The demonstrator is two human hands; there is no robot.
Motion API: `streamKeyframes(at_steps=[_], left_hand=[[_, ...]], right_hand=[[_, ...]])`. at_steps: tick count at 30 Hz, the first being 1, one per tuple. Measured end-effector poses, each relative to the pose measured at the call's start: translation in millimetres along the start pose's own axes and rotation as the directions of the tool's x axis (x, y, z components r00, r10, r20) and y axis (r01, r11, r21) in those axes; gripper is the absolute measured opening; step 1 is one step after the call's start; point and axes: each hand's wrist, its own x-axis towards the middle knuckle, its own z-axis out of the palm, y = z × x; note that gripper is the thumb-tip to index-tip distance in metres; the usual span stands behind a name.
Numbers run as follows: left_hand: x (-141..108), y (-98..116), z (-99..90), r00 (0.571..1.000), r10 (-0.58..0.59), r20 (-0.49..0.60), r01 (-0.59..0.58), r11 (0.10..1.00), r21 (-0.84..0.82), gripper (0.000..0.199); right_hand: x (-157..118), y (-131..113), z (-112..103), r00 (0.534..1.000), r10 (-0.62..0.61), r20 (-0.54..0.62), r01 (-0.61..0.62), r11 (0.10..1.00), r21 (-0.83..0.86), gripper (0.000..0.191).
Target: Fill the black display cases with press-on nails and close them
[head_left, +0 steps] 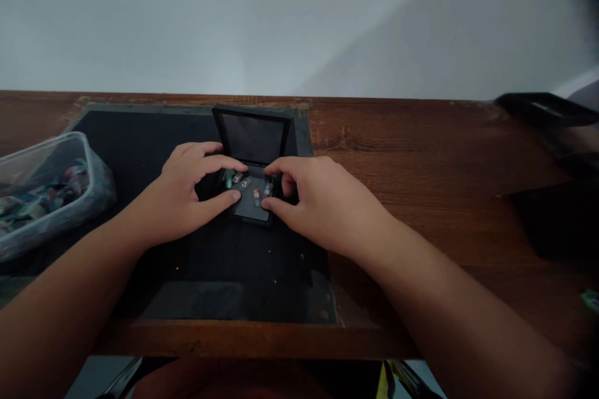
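A small black box (pixel 250 209) stands with its hinged lid (pixel 253 135) raised; the lid has a dark see-through window. Several small pieces lie inside, looking like false nails: a green one (pixel 228 178), a clear one (pixel 244 184) and a whitish one with red and yellow (pixel 257 197). My left hand (pixel 189 184) reaches over the box's left side, thumb and index finger apart by the green and clear pieces. From the right, my right hand (pixel 318 193) has its thumb and index finger spread around a shiny clear piece (pixel 268 188); its other fingers are partly hidden.
A clear plastic tub (pixel 100 177) of mixed small pieces stands at the left. Under the box lies a black mat (pixel 201 293) on a wooden table (pixel 402 143), with tiny specks on it. Dark objects (pixel 547 109) sit at the right edge, and a pale wall rises behind.
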Motion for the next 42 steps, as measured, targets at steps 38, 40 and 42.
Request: streamKeyframes(at_steps=[38,40,42], left_hand=[[3,3,5.4,0.999,-0.033,-0.01,0.032,0.998,-0.049,0.049],[3,3,5.5,1.0,-0.025,-0.019,0.024,0.999,-0.048,0.047],[3,2,6.0,1.0,-0.01,-0.029,0.008,0.999,-0.048,0.045]], right_hand=[[-6,-5,4,0.999,-0.05,0.005,0.05,0.997,0.058,0.025],[-6,-5,8,0.998,-0.059,-0.018,0.06,0.996,0.07,0.029],[-6,-6,11,0.996,-0.074,-0.045,0.078,0.994,0.082,0.032]])
